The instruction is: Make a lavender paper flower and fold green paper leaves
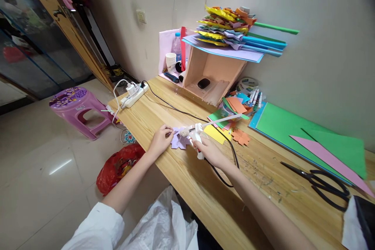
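Note:
A white glue gun [198,136] is gripped in my right hand [211,151], fingers wrapped round its handle. A long translucent glue stick [224,120] juts from its back, and its nozzle end points left over a purple paper flower [178,143]. My left hand [160,140] pinches the left side of that flower, which lies near the table's front edge. The gun's nozzle hides part of the flower, so I cannot tell whether they touch. An orange paper flower [240,136] and yellow paper [217,134] lie to the right.
A black cord [181,111] crosses the wooden table from a white power strip [134,95]. Black scissors [315,181] and green sheets [307,134] lie right. A wooden box [215,72] carries stacked paper pieces [224,27]. Below sit a red bag [107,174] and a pink stool [79,109].

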A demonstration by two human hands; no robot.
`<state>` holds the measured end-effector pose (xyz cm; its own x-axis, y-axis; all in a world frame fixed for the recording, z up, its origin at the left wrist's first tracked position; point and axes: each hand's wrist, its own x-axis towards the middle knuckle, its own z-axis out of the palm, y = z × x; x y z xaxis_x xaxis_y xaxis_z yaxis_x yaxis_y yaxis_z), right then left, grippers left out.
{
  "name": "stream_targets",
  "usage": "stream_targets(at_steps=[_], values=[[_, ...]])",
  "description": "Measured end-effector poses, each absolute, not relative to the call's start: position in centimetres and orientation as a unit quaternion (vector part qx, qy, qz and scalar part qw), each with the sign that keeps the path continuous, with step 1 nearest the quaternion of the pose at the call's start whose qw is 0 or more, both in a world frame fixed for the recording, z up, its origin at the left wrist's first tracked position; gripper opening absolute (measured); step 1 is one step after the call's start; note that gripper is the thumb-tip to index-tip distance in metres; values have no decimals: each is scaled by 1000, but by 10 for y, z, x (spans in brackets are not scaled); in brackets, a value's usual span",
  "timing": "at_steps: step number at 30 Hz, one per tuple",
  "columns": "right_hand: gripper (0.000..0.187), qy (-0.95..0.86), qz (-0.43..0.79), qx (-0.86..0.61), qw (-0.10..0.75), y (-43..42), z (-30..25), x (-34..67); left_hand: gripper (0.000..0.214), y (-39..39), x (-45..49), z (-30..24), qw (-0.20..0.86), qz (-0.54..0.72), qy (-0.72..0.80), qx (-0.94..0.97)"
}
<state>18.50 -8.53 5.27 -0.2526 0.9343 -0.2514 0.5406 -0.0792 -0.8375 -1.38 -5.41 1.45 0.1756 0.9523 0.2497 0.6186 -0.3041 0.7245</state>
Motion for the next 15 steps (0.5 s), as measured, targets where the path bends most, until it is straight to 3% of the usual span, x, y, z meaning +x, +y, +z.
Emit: stream_targets(at_steps=[15], values=[[31,-572,525,-579,248,-91,51,197,17,-56,-13,17,225,310,547,744]])
